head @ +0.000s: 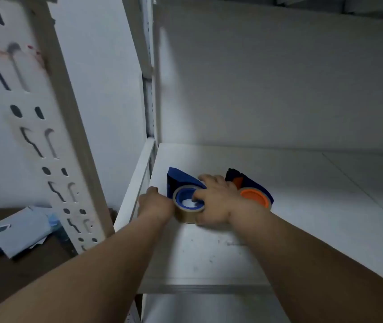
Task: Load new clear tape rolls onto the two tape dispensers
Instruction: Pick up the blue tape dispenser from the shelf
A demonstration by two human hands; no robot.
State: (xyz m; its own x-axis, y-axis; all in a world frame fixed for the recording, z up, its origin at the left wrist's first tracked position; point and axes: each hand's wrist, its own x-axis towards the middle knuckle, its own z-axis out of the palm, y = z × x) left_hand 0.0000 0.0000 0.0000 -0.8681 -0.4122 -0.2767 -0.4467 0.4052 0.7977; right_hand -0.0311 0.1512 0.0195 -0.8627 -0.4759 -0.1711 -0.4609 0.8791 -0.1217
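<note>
Blue dispenser [181, 180] with tape roll [187, 212] apparently clasped between both curled hands [156, 202] [216, 201].

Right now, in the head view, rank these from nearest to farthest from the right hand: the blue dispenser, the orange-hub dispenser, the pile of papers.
1. blue dispenser and orange-hub dispenser: both against the right hand, too close to call.
2. pile of papers: far left, off the shelf.

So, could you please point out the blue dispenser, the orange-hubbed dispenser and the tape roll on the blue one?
blue dispenser [181, 179]: head view, on its blue top cover.
orange-hubbed dispenser [254, 196]: head view, on the orange hub.
tape roll [186, 215]: head view, on its outer side wall.
</note>
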